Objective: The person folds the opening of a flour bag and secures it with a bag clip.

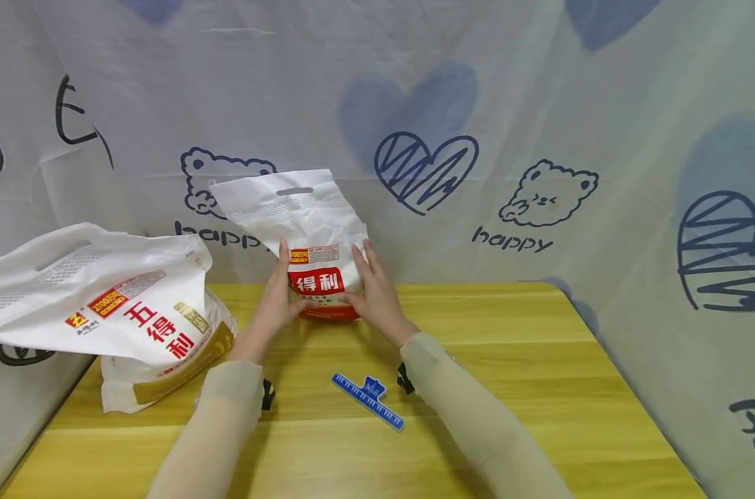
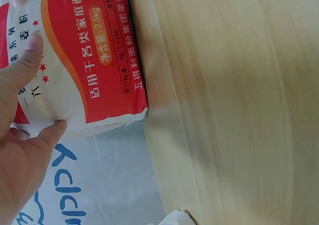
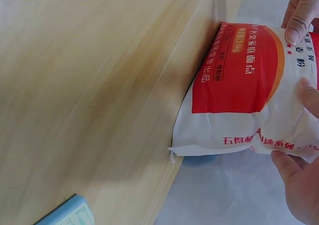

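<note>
A white and red flour bag point(image 1: 318, 235) stands at the back edge of the table, its top with the handle slot leaning left. My left hand point(image 1: 276, 298) holds its left side, with the thumb across the front. On the opposite side my right hand point(image 1: 380, 298) grips the bag, thumb on the front too. In the left wrist view the red lower panel of the flour bag point(image 2: 104, 51) shows, close over the tabletop. The right wrist view shows the bag's side seam, with the right hand point(image 3: 301, 185) along it.
A second, larger-looking flour bag point(image 1: 165, 326) with a gold band stands at the left, its loose top flopped leftward. A blue clip with a piano-key pattern point(image 1: 368, 400) lies on the wooden table point(image 1: 508, 388) between the forearms. Printed cloth point(image 1: 415, 104) hangs behind.
</note>
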A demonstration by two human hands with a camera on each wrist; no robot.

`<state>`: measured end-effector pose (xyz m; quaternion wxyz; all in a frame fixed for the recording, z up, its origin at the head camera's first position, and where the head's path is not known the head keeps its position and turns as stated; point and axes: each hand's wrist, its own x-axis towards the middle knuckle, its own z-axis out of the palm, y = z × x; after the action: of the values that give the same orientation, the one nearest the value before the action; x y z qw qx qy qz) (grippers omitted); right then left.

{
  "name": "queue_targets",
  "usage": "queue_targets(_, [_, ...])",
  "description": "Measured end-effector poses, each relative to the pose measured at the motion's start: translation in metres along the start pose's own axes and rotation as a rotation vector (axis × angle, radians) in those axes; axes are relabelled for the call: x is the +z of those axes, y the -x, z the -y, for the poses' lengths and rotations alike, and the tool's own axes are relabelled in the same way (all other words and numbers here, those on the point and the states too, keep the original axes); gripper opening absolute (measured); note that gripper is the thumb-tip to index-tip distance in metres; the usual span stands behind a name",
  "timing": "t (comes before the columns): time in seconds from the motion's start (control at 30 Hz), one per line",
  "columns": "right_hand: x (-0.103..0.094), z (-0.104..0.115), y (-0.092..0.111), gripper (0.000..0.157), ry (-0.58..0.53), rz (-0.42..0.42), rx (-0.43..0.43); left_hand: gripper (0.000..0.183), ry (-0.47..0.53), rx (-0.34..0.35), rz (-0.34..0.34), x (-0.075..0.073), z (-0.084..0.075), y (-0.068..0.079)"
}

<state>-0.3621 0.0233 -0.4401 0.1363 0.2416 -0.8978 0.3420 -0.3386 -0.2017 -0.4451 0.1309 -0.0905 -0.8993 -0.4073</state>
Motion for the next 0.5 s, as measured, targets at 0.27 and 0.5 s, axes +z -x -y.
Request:
queue_targets(0.27, [-0.0003, 0.0010, -0.0011, 0.104, -0.007, 0.014, 0.019, 0.146, -0.001, -0.033, 0.007, -0.0012, -0.0026, 0.0009])
queue_targets(0.5, [0.0000, 0.0000, -0.0005, 0.103, -0.024, 0.024, 0.024, 0.143, -0.016, -0.025, -0.016, 0.0023, -0.0047, 0.0035])
